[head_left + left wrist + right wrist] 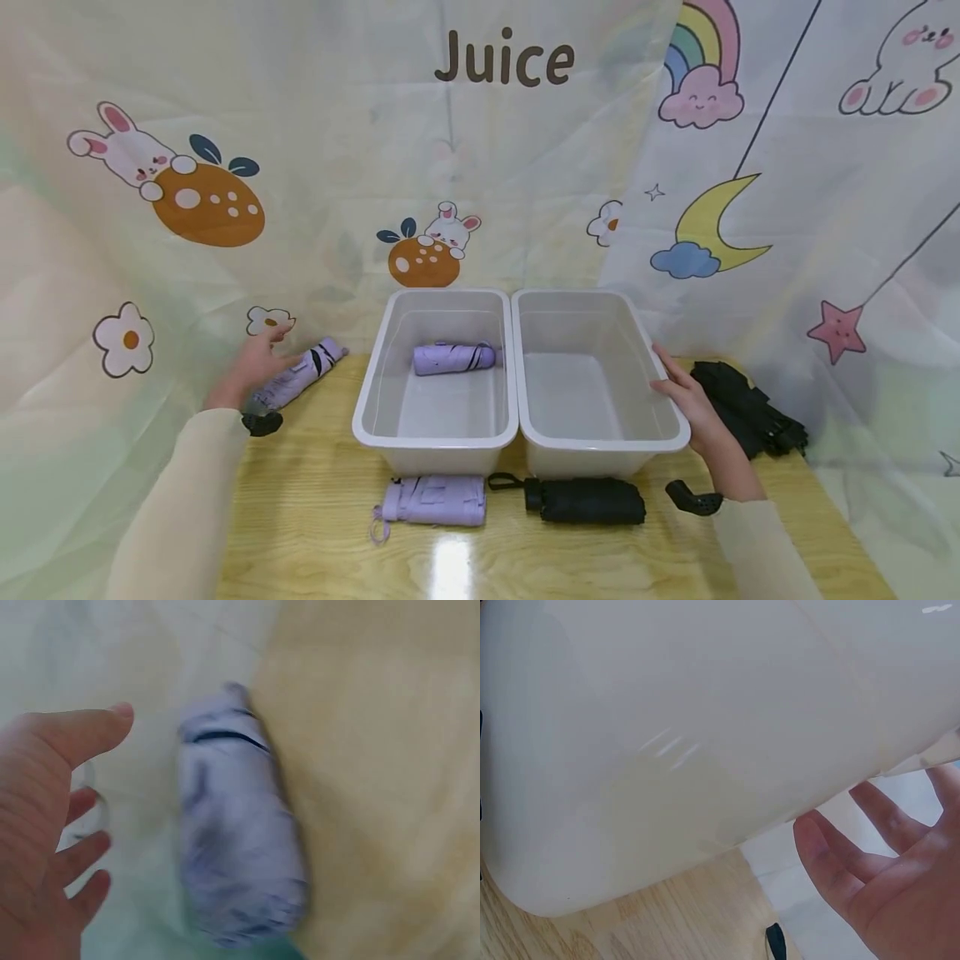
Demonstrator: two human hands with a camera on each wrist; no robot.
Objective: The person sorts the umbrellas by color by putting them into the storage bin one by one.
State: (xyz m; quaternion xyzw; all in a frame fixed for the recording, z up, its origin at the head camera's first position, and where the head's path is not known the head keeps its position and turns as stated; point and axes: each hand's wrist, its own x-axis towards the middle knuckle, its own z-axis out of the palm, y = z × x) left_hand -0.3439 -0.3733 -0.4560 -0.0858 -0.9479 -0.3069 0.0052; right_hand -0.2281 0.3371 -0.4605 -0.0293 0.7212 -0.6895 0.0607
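On the left, my left hand (255,367) hovers beside a folded lilac umbrella (296,379) with a black band. In the left wrist view the thumb and fingers are spread, apart from that lilac umbrella (240,825), which looks blurred. My right hand (693,408) is at the right-hand rim of the right white bin (600,446). The right wrist view shows its fingers loosely extended along the edge of the bin (667,765); whether they press on it is hard to tell. Inside the left white bin (442,442) lies another folded lilac umbrella (453,358).
In front of the bins, a lilac umbrella (435,500) and a black umbrella (588,500) lie on the wooden table (315,533). A loosely folded black umbrella (750,408) lies right of my right hand. A printed cloth (337,125) hangs behind.
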